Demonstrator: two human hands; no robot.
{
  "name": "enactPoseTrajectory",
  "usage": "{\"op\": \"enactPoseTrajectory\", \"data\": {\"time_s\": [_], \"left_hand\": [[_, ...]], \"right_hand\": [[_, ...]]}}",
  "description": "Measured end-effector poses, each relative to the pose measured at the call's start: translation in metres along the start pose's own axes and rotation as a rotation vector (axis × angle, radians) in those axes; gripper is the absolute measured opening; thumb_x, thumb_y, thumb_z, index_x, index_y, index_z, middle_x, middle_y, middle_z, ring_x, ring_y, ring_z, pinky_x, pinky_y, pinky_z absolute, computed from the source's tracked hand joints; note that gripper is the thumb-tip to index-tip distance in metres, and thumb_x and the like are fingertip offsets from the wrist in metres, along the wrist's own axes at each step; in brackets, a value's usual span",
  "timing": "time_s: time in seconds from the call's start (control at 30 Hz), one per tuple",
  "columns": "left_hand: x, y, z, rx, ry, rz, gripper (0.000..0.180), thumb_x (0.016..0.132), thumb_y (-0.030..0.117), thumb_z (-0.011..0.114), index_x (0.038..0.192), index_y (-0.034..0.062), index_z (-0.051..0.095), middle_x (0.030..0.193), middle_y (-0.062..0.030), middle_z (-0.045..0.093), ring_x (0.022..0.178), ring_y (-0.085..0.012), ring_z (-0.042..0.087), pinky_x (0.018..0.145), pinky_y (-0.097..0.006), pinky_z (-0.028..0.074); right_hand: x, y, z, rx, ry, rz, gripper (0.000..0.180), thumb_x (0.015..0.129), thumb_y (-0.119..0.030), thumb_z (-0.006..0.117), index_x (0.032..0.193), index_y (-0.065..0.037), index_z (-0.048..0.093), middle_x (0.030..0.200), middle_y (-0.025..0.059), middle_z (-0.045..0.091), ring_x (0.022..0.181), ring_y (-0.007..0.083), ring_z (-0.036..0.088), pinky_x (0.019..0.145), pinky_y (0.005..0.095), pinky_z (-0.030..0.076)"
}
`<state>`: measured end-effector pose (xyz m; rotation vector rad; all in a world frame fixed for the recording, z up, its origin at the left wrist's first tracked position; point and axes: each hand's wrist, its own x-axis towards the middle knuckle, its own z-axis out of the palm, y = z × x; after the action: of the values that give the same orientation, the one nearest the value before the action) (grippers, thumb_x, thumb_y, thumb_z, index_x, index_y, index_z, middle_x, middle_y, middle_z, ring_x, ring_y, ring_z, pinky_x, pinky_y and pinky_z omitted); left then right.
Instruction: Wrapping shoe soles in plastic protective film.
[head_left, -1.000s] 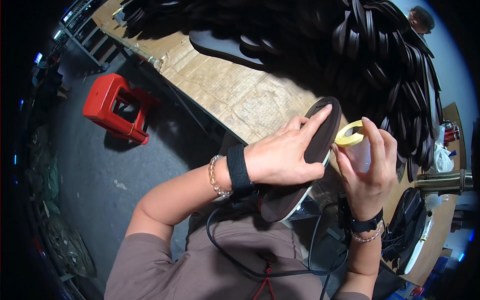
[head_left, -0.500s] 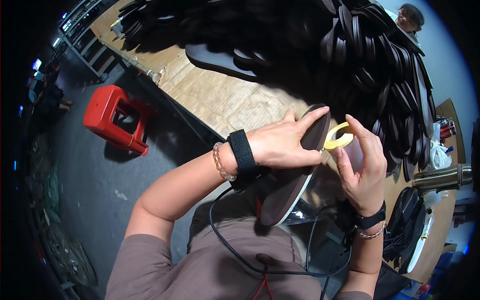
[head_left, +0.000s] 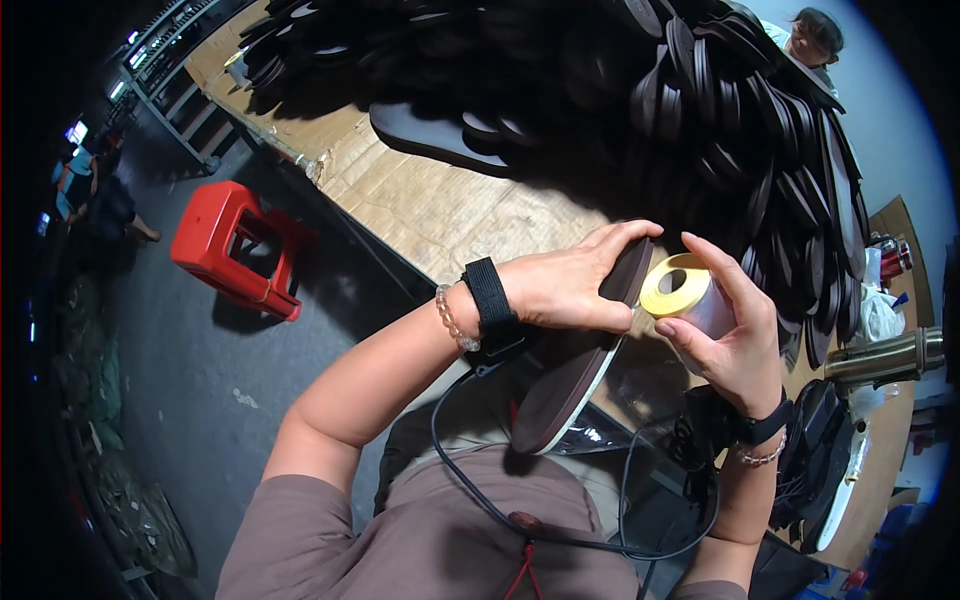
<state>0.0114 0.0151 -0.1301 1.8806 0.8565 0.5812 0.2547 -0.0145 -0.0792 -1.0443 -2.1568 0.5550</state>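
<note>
My left hand (head_left: 565, 290) is closed on a dark brown shoe sole (head_left: 562, 395), thumb and fingers spanning its upper part. The sole stands tilted on its edge, its pale rim facing right. In my right hand (head_left: 742, 345) is a roll of tape (head_left: 692, 300) with a yellow end face and a hollow core, held between thumb and fingers. The roll sits close beside the sole's pale edge, near my left thumb. Whether a strip runs between them I cannot tell.
A big heap of dark soles (head_left: 600, 110) covers the far side of the wooden table (head_left: 400, 190). On the right stand a metal flask (head_left: 880, 358) and a black bag (head_left: 815, 420). A red stool (head_left: 225, 245) is on the floor at left. Another person (head_left: 808, 45) is at the far right.
My right hand has shifted slightly right and down, and the tape roll has turned to show more of its side. My left hand still holds the sole, nearly unmoved.
</note>
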Motion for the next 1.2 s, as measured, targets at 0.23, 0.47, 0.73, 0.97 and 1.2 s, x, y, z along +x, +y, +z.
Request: {"op": "enactPoseTrajectory", "data": {"time_s": [0.23, 0.47, 0.73, 0.97, 1.2], "left_hand": [[-0.017, 0.008, 0.01, 0.017, -0.016, -0.007, 0.106, 0.073, 0.034, 0.069, 0.162, 0.0092, 0.018, 0.155, -0.0306, 0.039, 0.142, -0.0454, 0.046, 0.119, -0.046, 0.038], [-0.033, 0.014, 0.033, 0.038, 0.067, 0.041, 0.107, 0.075, 0.03, 0.071, 0.163, 0.0045, 0.016, 0.157, -0.0333, 0.031, 0.148, -0.0499, 0.034, 0.123, -0.05, 0.032], [-0.032, 0.016, 0.043, 0.107, 0.126, 0.002, 0.107, 0.076, 0.029, 0.073, 0.163, 0.0039, 0.016, 0.157, -0.0348, 0.029, 0.147, -0.0527, 0.033, 0.123, -0.052, 0.032], [-0.033, 0.018, 0.045, 0.108, 0.133, -0.02, 0.106, 0.076, 0.03, 0.073, 0.163, 0.0043, 0.016, 0.156, -0.0356, 0.029, 0.145, -0.0541, 0.035, 0.121, -0.052, 0.035], [-0.034, 0.019, 0.045, 0.118, 0.136, -0.016, 0.107, 0.076, 0.031, 0.072, 0.163, 0.006, 0.015, 0.156, -0.0361, 0.029, 0.142, -0.0555, 0.039, 0.118, -0.052, 0.039]], "right_hand": [[-0.008, 0.006, -0.003, 0.178, -0.069, 0.015, 0.077, 0.068, -0.025, 0.097, 0.134, 0.0, 0.065, 0.12, 0.017, 0.073, 0.109, 0.0299, 0.073, 0.096, 0.0355, 0.056], [-0.014, -0.016, 0.001, -0.108, 0.174, -0.098, 0.072, 0.067, -0.014, 0.096, 0.133, -0.003, 0.068, 0.115, 0.0167, 0.073, 0.104, 0.0305, 0.073, 0.091, 0.0365, 0.058], [-0.017, -0.016, 0.011, -0.28, 0.281, -0.101, 0.07, 0.068, -0.007, 0.093, 0.133, -0.006, 0.068, 0.117, 0.0163, 0.07, 0.103, 0.0316, 0.072, 0.088, 0.0386, 0.059], [-0.019, -0.016, 0.016, -0.318, 0.287, -0.091, 0.07, 0.068, -0.007, 0.093, 0.134, -0.007, 0.068, 0.116, 0.0156, 0.069, 0.101, 0.032, 0.071, 0.087, 0.0401, 0.058], [-0.019, -0.016, 0.019, -0.341, 0.294, -0.095, 0.07, 0.068, -0.008, 0.093, 0.133, -0.008, 0.069, 0.115, 0.0149, 0.069, 0.1, 0.0323, 0.071, 0.087, 0.0405, 0.058]]}}
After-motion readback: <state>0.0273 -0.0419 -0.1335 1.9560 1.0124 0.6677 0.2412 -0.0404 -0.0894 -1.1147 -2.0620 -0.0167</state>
